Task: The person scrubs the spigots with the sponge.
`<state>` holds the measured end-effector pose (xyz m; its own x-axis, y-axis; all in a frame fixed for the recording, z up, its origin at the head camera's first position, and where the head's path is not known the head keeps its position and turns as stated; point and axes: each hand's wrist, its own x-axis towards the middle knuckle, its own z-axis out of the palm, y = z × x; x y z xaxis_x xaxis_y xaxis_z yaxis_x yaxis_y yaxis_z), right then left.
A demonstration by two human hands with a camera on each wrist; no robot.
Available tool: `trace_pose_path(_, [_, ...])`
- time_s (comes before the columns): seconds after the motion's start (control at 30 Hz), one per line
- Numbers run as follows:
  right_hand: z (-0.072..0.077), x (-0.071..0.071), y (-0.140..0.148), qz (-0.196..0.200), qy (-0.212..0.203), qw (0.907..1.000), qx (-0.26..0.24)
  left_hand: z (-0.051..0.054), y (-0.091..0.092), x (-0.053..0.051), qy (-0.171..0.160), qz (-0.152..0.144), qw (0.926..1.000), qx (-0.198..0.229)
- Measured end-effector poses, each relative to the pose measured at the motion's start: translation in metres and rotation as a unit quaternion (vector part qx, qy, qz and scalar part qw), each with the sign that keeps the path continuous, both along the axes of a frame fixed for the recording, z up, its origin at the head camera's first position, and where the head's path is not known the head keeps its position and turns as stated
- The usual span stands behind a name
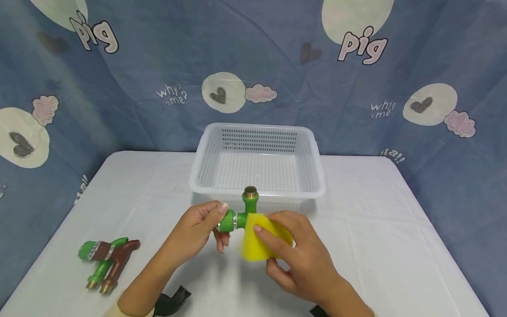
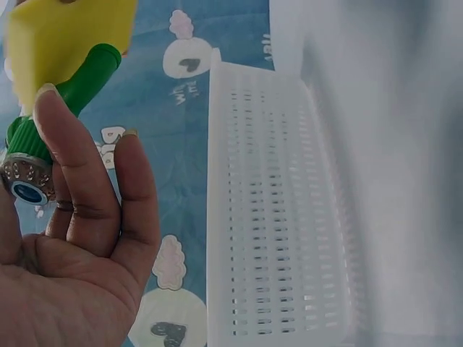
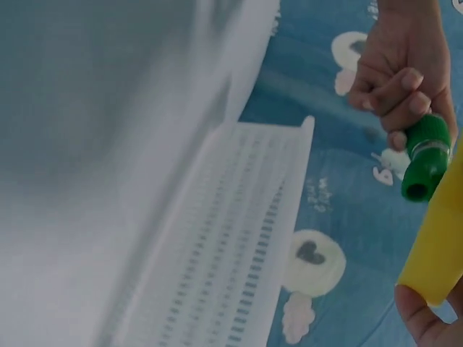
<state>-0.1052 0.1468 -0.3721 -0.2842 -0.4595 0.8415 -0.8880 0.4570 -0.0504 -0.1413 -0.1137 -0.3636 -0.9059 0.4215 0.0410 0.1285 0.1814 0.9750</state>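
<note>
My left hand (image 1: 198, 226) grips the ribbed green collar of a green valve fitting (image 1: 250, 202) between thumb and fingers; a brass-threaded end points up. A yellow sponge (image 1: 253, 246), pinched in my right hand (image 1: 303, 255), lies against the fitting's right side and hides part of it. In the left wrist view, fingers of the left hand (image 2: 87, 202) curl by the collar (image 2: 29, 144), with the sponge (image 2: 65, 36) behind. The right wrist view has the sponge (image 3: 438, 238) at the right edge, beside the green fitting (image 3: 427, 159).
A white perforated basket (image 1: 257, 171) stands at the back of the white table, just behind the hands. Green and brown valve fittings (image 1: 115, 264) lie together at the left. A black strap (image 1: 172, 301) shows beside the left forearm. A patterned blue cloth (image 1: 277, 53) hangs behind.
</note>
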Motion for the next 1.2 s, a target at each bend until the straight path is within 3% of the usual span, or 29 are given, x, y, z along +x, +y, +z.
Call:
trace_pose_path(0.3, [-0.005,-0.003,0.015,-0.054,-0.031,0.9979,-0.019,0.0,-0.002,0.002,0.005,-0.016,0.9999,-0.001])
trace_pose_path(0.47, [0.0,-0.003,0.011,-0.038,-0.024,0.9979,-0.048,0.0,-0.001,0.002,0.009,-0.008,0.9999,0.001])
trace_pose_path(0.6, [0.001,-0.002,0.008,-0.028,-0.023,0.9986,-0.039,0.0,-0.001,0.002,0.01,-0.019,0.9998,0.007])
trace_pose_path(0.93, [-0.008,-0.005,0.017,-0.066,-0.042,0.9968,0.015,0.0,-0.002,0.004,0.01,-0.036,0.9993,0.002])
trace_pose_path(1.2, [-0.002,-0.004,0.021,-0.083,-0.04,0.9956,-0.017,0.003,-0.003,0.002,0.027,-0.021,0.9994,-0.006])
